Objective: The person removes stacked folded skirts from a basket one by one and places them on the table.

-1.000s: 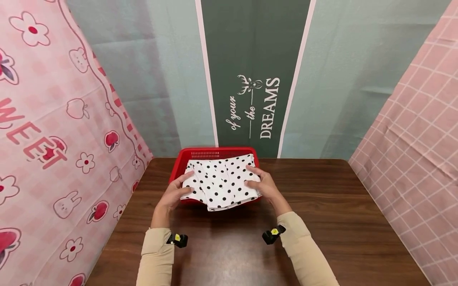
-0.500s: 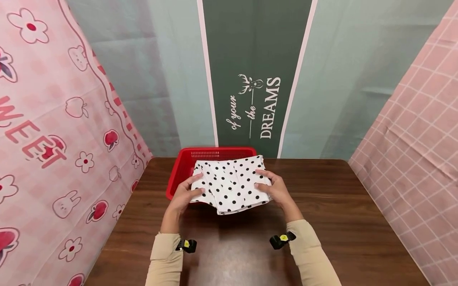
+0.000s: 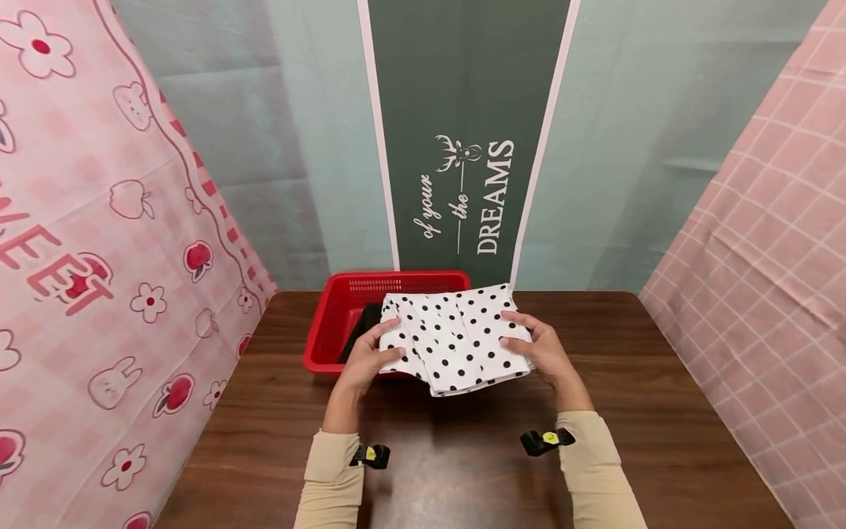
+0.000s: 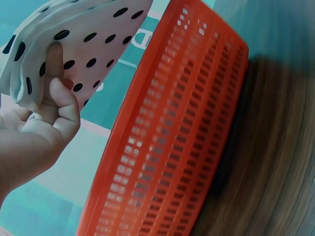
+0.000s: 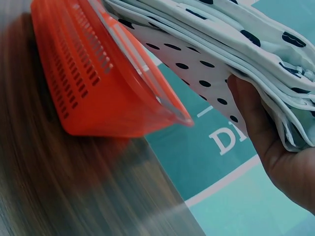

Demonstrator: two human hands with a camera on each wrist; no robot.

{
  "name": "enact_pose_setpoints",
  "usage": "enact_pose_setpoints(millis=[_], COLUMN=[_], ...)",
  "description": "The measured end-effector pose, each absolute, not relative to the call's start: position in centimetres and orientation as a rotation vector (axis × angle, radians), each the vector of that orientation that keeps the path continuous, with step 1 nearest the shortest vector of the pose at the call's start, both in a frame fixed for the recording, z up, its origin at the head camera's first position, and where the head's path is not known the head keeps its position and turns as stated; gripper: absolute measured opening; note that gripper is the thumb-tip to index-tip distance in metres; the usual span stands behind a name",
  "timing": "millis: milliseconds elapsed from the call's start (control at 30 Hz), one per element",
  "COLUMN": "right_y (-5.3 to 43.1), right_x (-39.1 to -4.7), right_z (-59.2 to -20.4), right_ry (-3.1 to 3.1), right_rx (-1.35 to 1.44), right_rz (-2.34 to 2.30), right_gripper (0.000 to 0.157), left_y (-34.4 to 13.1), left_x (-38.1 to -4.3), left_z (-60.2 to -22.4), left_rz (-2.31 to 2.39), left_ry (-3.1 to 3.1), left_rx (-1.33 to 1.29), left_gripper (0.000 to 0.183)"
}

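Observation:
A folded white cloth with black polka dots (image 3: 452,338) is held up by both hands in the head view. The left hand (image 3: 365,358) grips its left edge, and the right hand (image 3: 547,351) grips its right edge. Both thumbs lie on top. In the left wrist view, fingers of the left hand (image 4: 44,123) curl against the cloth's underside. Several stacked layers of the cloth (image 5: 221,34) show in the right wrist view, with the right hand (image 5: 275,152) around their edge. Behind and partly below the cloth stands a red basket (image 3: 320,334), its right part hidden.
Something black (image 3: 363,330) lies inside the basket; its kind cannot be told. The brown wooden table (image 3: 634,411) extends to both sides and the front. A printed curtain (image 3: 463,95) hangs behind it, with pink cloths (image 3: 747,242) at the sides.
Both hands have carried the polka-dot cloth to the right, off part of the basket. More of the basket's left inside and the black thing in it now show.

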State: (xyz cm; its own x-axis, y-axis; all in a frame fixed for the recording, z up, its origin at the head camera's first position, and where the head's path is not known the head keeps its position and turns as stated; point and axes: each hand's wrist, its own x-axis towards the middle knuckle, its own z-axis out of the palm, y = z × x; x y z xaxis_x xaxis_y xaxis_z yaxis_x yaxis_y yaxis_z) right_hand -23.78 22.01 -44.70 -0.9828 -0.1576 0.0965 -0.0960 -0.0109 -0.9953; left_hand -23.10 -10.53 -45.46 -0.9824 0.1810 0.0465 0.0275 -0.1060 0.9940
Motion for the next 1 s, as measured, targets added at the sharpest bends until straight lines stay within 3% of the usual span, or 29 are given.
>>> enact_pose_setpoints(millis=[233, 633, 1000], right_y=[24.3, 27.7, 30.8], right_x=[-23.5, -23.7, -24.3], right_z=[-44.5, -44.6, -45.5], right_ry=[2.097, 2.078, 2.017], right_rx=[-0.199, -0.059, -0.001], right_rz=[-2.238, -2.294, -2.363], right_gripper=[0.051, 0.044, 0.04], left_y=[-7.9, -4.2, -1.4], left_x=[-22.3, -24.2, -25.5], left_z=[-43.5, -45.6, -44.5], left_rz=[2.225, 2.276, 2.191], left_ry=[2.057, 2.055, 1.998], left_rx=[0.294, 0.233, 0.306], left_gripper=[0.055, 0.058, 0.065])
